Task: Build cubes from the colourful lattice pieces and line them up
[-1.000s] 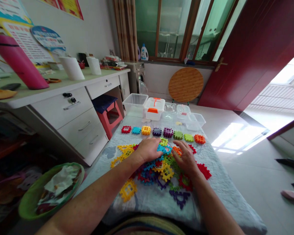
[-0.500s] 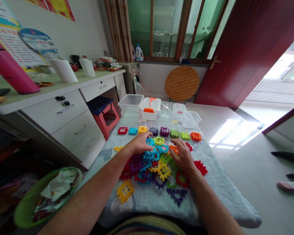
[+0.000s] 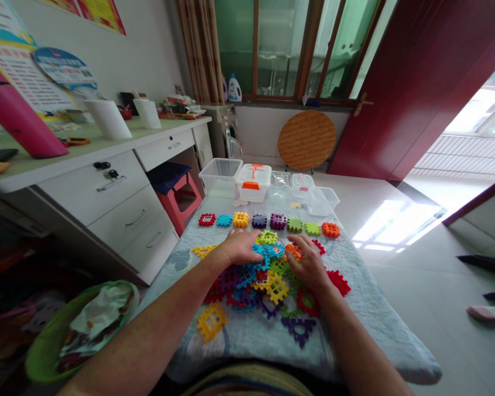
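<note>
Left flank of the pile of toothed plastic pieces point(image 3: 277, 288), on the cloth-covered desk point(image 3: 379, 324), largely hidden under the left hand point(image 3: 241, 246) and left forearm point(image 3: 181, 302). Left thumb and index fingertip apart, blue pieces point(image 3: 268, 251) showing at the gap; cannot tell whether clamped on any of them, other fingers mostly out of sight. Right hand point(image 3: 309, 259) at the far right edge of the pile, thumb and fingers parted, orange piece point(image 3: 293, 252) showing between; contact hard to make out. Lower layers of the pile too jumbled to count. Beyond, a row of eight toothed blocks point(image 3: 278, 221); farther back, clear plastic containers point(image 3: 253, 190), outlines partly overlapping. Pink bottle point(image 3: 25, 118) cut off by the left edge, red door point(image 3: 400, 82) by the top.

Against half a second ago: left fingertips lower in view, now clear of the dark blue block point(image 3: 259, 221) and nearer the lime piece point(image 3: 268, 237); blue piece formerly plain beneath those fingers now mostly covered. Right hand practically unchanged, likewise the loose yellow piece point(image 3: 212, 322) at near left.
</note>
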Demonstrator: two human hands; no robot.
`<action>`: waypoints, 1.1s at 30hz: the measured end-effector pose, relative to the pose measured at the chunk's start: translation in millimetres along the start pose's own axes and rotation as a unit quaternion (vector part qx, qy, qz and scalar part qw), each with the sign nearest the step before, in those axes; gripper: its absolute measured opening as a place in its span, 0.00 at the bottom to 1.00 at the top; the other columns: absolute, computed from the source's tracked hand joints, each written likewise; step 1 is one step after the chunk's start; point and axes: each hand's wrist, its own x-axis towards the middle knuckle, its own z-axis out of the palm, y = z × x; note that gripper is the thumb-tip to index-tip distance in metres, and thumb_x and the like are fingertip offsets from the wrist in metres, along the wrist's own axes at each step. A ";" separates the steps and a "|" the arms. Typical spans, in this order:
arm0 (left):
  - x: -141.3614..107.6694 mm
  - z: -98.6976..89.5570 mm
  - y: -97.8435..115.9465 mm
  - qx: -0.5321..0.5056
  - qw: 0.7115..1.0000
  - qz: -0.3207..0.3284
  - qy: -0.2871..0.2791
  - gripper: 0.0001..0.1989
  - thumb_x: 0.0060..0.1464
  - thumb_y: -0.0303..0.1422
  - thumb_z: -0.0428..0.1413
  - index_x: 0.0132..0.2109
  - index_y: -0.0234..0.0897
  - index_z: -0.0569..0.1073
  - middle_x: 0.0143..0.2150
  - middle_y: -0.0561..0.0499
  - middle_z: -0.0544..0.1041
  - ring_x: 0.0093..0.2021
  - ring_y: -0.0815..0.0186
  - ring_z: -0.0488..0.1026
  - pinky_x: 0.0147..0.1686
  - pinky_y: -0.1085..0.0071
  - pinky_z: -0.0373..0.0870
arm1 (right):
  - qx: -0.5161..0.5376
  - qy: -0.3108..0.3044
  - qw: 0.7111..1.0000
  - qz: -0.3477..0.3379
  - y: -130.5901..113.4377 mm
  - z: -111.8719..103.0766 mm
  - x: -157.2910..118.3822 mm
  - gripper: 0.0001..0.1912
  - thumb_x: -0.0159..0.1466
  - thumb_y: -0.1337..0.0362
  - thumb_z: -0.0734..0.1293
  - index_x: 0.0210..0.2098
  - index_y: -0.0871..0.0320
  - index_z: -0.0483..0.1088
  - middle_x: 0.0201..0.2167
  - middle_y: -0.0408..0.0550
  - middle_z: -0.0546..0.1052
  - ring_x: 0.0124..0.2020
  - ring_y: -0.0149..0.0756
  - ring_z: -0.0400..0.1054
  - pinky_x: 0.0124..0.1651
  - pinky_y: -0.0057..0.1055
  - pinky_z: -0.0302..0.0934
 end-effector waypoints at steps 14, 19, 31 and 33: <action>2.6 -6.5 -3.4 -0.030 0.999 0.004 0.033 0.38 0.43 0.40 0.59 0.62 0.38 0.62 0.55 0.43 0.74 0.54 0.50 0.70 0.55 0.57 0.62 | 0.003 0.001 1.000 -0.003 0.4 -0.4 -0.5 0.16 0.61 0.65 0.63 0.49 0.55 0.68 0.45 0.52 0.73 0.46 0.43 0.68 0.50 0.41 0.64; -0.3 -2.9 -9.3 -0.050 0.997 0.051 0.020 0.39 0.42 0.39 0.61 0.63 0.38 0.61 0.57 0.43 0.72 0.58 0.51 0.67 0.57 0.59 0.60 | 0.000 0.000 1.000 0.003 -0.3 -0.2 -0.7 0.16 0.61 0.64 0.63 0.49 0.55 0.68 0.45 0.52 0.73 0.46 0.42 0.68 0.50 0.41 0.65; -2.7 -23.0 -75.9 -0.176 0.970 0.032 0.165 0.34 0.43 0.37 0.60 0.59 0.37 0.64 0.54 0.45 0.73 0.54 0.58 0.70 0.55 0.66 0.65 | -0.001 -0.005 1.000 0.008 1.1 -2.7 -2.1 0.16 0.62 0.62 0.63 0.49 0.56 0.68 0.46 0.53 0.73 0.47 0.43 0.69 0.51 0.42 0.65; 5.7 -32.0 -104.3 -0.196 0.961 0.005 0.198 0.36 0.42 0.37 0.60 0.59 0.34 0.63 0.54 0.43 0.72 0.53 0.59 0.70 0.54 0.67 0.66 | -0.002 -0.002 1.000 0.008 0.8 -3.4 -1.8 0.15 0.62 0.62 0.63 0.48 0.56 0.68 0.46 0.53 0.73 0.47 0.43 0.69 0.50 0.42 0.65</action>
